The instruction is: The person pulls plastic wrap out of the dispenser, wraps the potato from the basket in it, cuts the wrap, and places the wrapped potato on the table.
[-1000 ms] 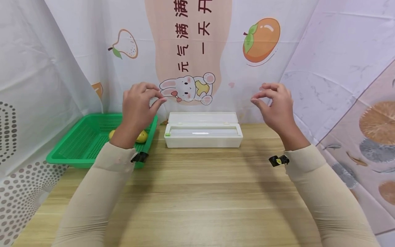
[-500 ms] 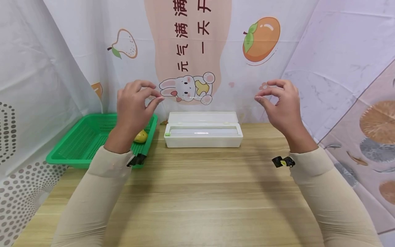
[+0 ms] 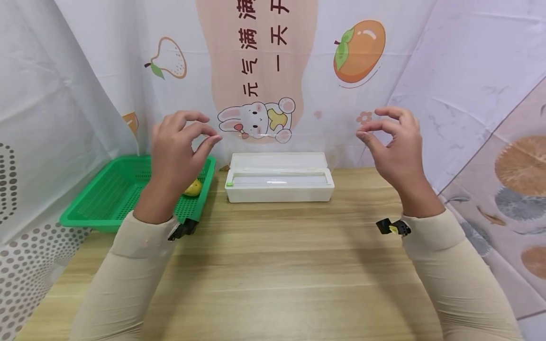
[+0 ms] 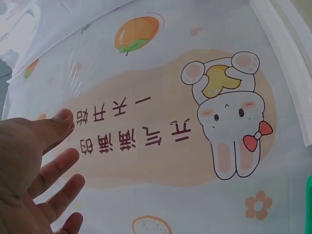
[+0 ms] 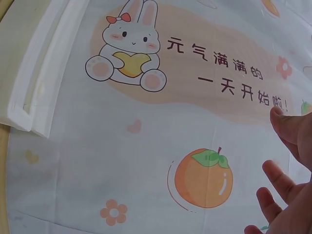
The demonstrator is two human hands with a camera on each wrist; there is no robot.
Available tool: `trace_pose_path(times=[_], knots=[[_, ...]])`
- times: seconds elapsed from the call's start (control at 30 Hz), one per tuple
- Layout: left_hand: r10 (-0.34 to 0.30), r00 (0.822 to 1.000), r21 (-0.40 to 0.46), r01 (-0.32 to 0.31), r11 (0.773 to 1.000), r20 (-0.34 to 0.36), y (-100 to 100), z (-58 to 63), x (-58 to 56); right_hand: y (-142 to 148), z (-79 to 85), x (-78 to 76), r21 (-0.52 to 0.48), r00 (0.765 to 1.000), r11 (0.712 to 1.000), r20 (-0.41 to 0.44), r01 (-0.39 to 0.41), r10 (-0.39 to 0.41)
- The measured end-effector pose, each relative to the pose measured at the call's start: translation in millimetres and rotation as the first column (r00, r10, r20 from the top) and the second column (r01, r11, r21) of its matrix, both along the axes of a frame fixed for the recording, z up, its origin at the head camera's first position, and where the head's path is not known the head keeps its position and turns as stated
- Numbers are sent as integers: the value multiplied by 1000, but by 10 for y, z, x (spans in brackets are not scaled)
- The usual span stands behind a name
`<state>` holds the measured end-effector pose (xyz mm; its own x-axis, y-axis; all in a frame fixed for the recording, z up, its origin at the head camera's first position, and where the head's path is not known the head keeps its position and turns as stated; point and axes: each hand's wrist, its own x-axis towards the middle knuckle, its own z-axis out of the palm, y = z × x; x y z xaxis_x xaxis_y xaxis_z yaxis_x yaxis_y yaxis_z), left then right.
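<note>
A white cling film dispenser box point(image 3: 279, 194) stands at the back of the table, its lid point(image 3: 279, 160) raised and a roll visible inside. My left hand point(image 3: 175, 149), above the green basket, has thumb and index finger pinched together. Across from it, my right hand point(image 3: 396, 149) makes the same pinch, right of the box. Thin clear cling film point(image 4: 75, 80) shows as faint creases and glints beside the left thumb in the left wrist view. The film between the hands is nearly invisible. Both hands are raised off the table.
A green perforated basket point(image 3: 89, 221) at the left holds yellow fruit point(image 3: 194, 188), partly hidden by the left forearm. The wooden table point(image 3: 273, 265) runs up to a printed cloth backdrop point(image 3: 324, 90), with more cloth along both sides.
My hands have moved farther apart, the left to the left and the right to the right, both still pinching. The box has stayed in place while the view has shifted slightly.
</note>
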<state>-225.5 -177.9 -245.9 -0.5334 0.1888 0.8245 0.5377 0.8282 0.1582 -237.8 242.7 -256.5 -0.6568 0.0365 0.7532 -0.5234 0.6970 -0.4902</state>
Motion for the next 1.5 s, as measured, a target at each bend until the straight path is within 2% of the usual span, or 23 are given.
trace_pose_path(times=[0.57,0.9,1.17,1.5], knots=[[-2,998,13,3,1000,-61,38,184,122,-13,175,88,-24,997,1000,-75,2,-4],[-25,994,44,30,999,-106,55,219,236,-8,245,186,-26,995,1000,-103,4,-6],[-54,987,-27,51,998,-150,26,269,319,-87,351,338,-46,992,999,-124,9,-14],[-87,983,12,90,996,-159,25,297,485,-168,458,531,-64,990,998,-144,-8,-2]])
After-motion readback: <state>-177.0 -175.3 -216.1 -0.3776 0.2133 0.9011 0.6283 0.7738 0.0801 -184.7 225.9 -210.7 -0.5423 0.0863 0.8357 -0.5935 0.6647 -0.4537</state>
